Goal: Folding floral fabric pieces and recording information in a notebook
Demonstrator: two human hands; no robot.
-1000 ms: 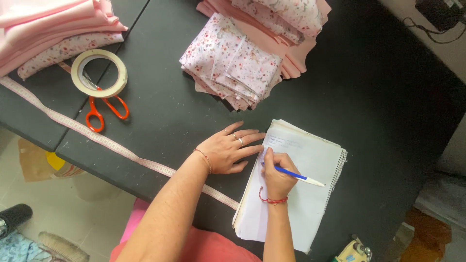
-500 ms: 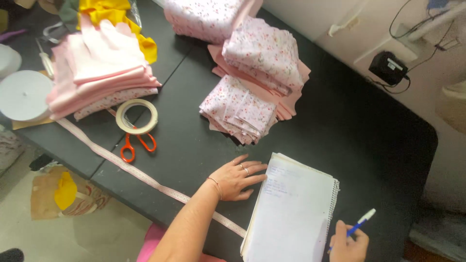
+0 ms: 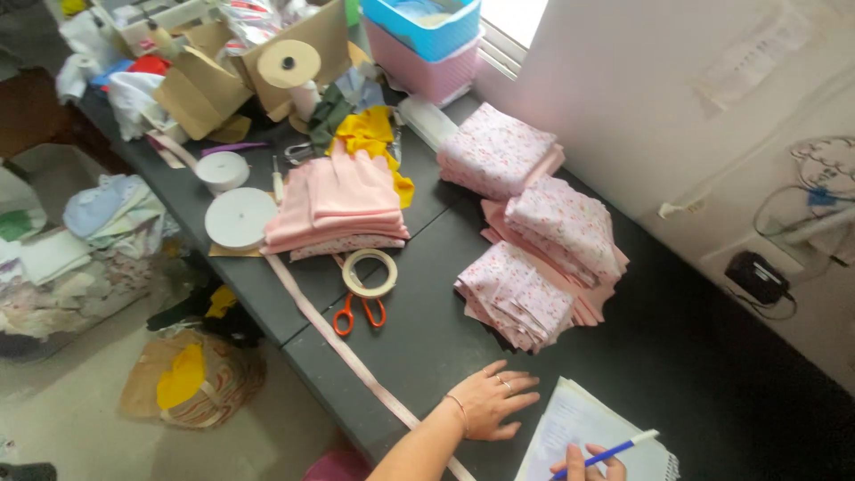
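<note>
Dark worktable [image 3: 677, 374], cluttered at the far end. Nearest, at 5 o'clock: right hand [image 3: 588, 465] gripping a blue pen [image 3: 607, 453] over the spiral notebook [image 3: 570, 426], partly cut off by the frame edge. Left hand [image 3: 488, 401] lies flat and released on the table, just beside the notebook's left edge, holding nothing. Pink ribbon strip [image 3: 334, 338] runs past the wrist. Orange scissors [image 3: 358, 312] and tape roll [image 3: 370, 273] at 10 o'clock. Floral fabric stacks [image 3: 543, 258] at 12. Risk: notebook overhangs the near edge; pen pressure with nothing pinning it could shift or tip it.

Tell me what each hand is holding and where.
Right hand holds a blue pen near its lower end; left hand lies flat on the table, holding nothing.
</note>
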